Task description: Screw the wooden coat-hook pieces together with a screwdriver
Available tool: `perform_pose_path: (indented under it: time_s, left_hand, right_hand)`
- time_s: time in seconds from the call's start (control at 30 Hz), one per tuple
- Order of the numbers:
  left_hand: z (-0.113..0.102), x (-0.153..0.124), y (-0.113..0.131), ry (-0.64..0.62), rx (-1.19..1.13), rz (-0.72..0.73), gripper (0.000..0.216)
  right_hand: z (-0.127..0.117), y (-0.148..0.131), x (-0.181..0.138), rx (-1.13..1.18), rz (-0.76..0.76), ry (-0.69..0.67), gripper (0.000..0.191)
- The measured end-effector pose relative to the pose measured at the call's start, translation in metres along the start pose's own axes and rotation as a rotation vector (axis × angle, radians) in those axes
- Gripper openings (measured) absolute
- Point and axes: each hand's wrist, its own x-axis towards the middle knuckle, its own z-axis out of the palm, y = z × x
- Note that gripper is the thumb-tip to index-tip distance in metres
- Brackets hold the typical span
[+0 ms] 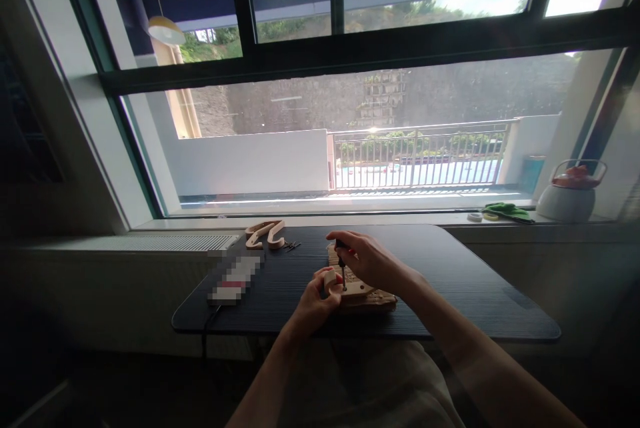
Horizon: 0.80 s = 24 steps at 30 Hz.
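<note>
"Two hands in front of you: what has each one got?"

"My right hand is gripping a black-handled screwdriver, fingers bent round the handle, the shaft running almost straight down. My left hand is closed on the curled end of a pale curved wooden piece, fingers and thumb on either side of it."

"And where does that piece sit?"

"On top of a rough-faced wooden block, near the front edge of the dark table, right before me. The shaft's lower end meets the piece just beside my left fingers. Whether a screw head lies under the tip is too small for me to tell."

"Those dark spots on it?"

"They look like holes, to the right of the shaft."

"What else is on the table?"

"Toward the back left, more curved wood, with a few loose screws just to its right. Nearer me on that side lies a blurred-out object; I can't say what it is."

"And beyond?"

"A pale kettle and something green on the windowsill, off to my right."
</note>
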Motion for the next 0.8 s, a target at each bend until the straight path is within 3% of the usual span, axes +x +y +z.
perform_pose_path:
  time_s: [0.8]
  left_hand:
    - [-0.002,-0.001,-0.003,0.018,0.013,0.015,0.023]
  right_hand:
    - [-0.008,0.002,0.005,-0.062,0.0,-0.048,0.036]
